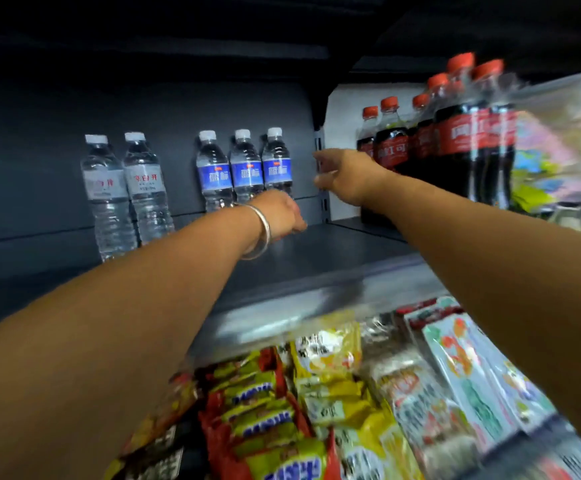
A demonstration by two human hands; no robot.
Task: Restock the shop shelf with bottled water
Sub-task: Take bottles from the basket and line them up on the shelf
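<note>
Three blue-labelled water bottles point(245, 166) stand in a row at the back of the dark shelf point(334, 251). Two white-labelled water bottles point(126, 188) stand further left. My left hand point(282, 213), with a silver bangle on the wrist, hovers low in front of the blue-labelled bottles with its fingers curled down and nothing visible in it. My right hand point(342, 178) reaches toward the shelf's right end, just right of the blue-labelled bottles, fingers loose and spread, holding nothing.
Cola bottles point(455, 133) with red caps fill the compartment on the right, beyond a slotted upright point(320, 168). A clear snack bag point(566, 140) hangs at the far right. Below the shelf edge lie candy bars point(265, 410) and packets point(472, 375).
</note>
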